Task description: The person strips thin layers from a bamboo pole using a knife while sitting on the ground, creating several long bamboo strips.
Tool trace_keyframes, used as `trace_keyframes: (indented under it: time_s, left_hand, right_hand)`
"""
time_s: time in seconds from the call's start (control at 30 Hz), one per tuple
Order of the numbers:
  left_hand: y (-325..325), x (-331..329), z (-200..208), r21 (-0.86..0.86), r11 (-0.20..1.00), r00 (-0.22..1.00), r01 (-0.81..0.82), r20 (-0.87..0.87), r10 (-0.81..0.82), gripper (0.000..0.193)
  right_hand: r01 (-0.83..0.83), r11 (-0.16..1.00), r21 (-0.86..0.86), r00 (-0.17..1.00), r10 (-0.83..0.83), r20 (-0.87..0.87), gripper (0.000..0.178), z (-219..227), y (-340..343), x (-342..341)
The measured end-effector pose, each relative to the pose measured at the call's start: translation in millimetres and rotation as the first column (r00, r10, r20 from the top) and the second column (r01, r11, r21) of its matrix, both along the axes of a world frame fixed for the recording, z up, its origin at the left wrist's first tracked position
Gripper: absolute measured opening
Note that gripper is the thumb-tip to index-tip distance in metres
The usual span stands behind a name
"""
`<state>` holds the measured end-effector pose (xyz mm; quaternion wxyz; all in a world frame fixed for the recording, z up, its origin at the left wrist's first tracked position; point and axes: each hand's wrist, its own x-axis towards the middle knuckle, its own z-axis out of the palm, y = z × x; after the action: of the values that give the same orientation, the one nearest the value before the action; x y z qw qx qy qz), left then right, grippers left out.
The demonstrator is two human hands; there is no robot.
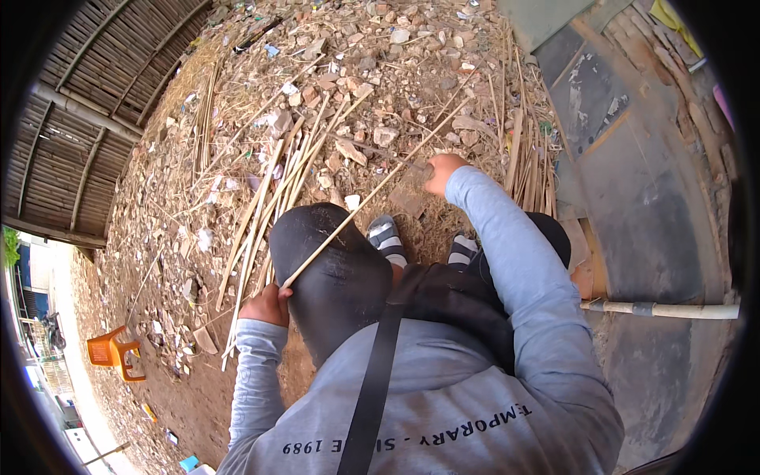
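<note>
Closed at the lower left, my left hand (267, 305) grips the near end of a long, thin bamboo strip (356, 212). The strip slants over my left knee, up and away to the right. My right hand (445, 172) is closed, out in front of my right knee. From it a thin, dark knife (396, 157) points left, its blade crossing the strip; whether the two touch I cannot tell. A loose pile of pale bamboo strips (273, 186) lies on the ground left of my knees.
More strips lie in a bundle (526, 162) by my right side. Rubble and litter (380, 71) cover the ground ahead. An orange plastic chair (113, 352) stands at left, below a slatted bamboo wall (87, 150). Dark panels (633, 182) and a pale pole (673, 309) are at right.
</note>
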<state>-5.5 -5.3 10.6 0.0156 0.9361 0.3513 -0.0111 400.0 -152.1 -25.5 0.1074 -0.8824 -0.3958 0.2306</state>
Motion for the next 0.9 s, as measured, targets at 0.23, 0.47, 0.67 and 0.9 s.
trace_keyframes:
  time_s: [0.23,0.47,0.67,0.9]
  left_hand:
    - [-4.9,12.2,1.5,0.047,0.999,1.0,-0.007,0.0,0.007,0.033]
    - [-1.9,-5.6,-12.4,0.077,0.997,0.998,-0.014,0.055,0.01,0.035]
    - [0.1,11.3,9.1,0.04,0.999,1.0,0.01,-0.014,-0.01,0.035]
    - [-5.9,13.9,1.9,-0.019,0.999,0.998,-0.028,0.047,0.029,0.032]
  right_hand:
    - [-0.086,0.995,-0.045,0.995,0.083,-0.049,0.043,-6.7,-5.2,-11.7]
    - [-0.068,0.996,0.052,0.998,0.068,0.0,0.043,17.2,3.5,-30.7]
    - [0.046,0.999,0.029,0.998,-0.048,0.051,0.041,-12.9,-15.0,0.9]
    - [0.011,0.999,0.048,1.0,-0.011,-0.005,0.041,-11.9,-8.9,-8.7]
